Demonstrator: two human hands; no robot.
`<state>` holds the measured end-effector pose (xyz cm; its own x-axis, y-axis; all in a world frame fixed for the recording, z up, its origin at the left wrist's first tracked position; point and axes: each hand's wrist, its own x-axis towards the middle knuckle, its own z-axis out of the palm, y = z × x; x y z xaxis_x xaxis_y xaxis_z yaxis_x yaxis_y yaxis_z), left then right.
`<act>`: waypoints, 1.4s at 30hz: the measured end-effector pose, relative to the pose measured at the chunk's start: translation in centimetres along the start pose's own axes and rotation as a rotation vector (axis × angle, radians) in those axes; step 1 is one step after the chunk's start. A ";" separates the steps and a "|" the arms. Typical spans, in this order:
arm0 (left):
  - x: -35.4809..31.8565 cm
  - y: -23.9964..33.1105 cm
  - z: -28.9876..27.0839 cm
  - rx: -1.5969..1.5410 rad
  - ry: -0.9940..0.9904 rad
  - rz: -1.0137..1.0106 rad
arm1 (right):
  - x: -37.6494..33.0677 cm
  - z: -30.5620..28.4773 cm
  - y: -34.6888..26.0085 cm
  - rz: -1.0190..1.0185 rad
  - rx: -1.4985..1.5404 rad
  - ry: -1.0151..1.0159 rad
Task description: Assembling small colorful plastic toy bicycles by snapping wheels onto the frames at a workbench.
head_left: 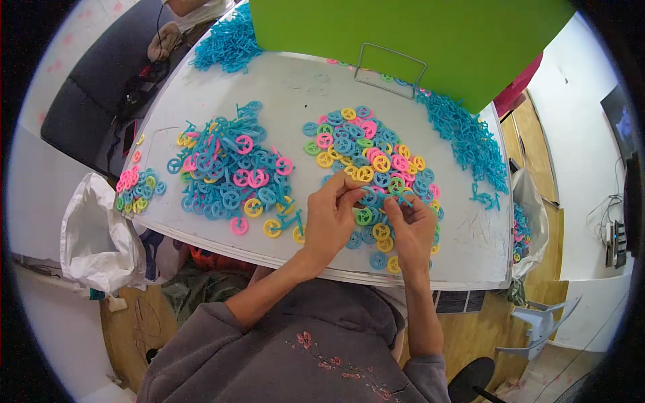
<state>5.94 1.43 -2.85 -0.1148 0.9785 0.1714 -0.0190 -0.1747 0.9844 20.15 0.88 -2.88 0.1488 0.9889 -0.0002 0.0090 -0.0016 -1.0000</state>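
My left hand pinches a small blue plastic wheel between thumb and fingertips. Close beside it, my right hand grips a short teal plastic stem, its end near the wheel; whether the two are joined is hidden by my fingers. Both hands are held over a spread of loose spoked wheels in blue, yellow, pink and green. Left of my hands lies a heap of wheels with teal stems, many of them fitted together.
Teal stems are heaped at the far left and along the right side. A green panel stands at the back behind a wire frame. White sacks flank the white table. Another person's arm shows at upper left.
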 end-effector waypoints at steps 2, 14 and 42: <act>-0.2 0.3 0.1 0.067 0.011 0.020 | 0.0 0.0 -0.2 0.069 0.026 0.001; -0.4 0.6 0.9 -0.038 0.047 0.112 | -0.4 1.1 -0.5 0.137 0.199 0.044; -0.1 0.6 -0.3 0.102 0.047 0.045 | -0.8 2.3 -0.2 0.099 0.119 0.062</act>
<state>5.69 1.16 -2.28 -0.1598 0.9634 0.2154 0.0884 -0.2034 0.9751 17.78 0.44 -2.70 0.2041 0.9737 -0.1017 -0.1254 -0.0770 -0.9891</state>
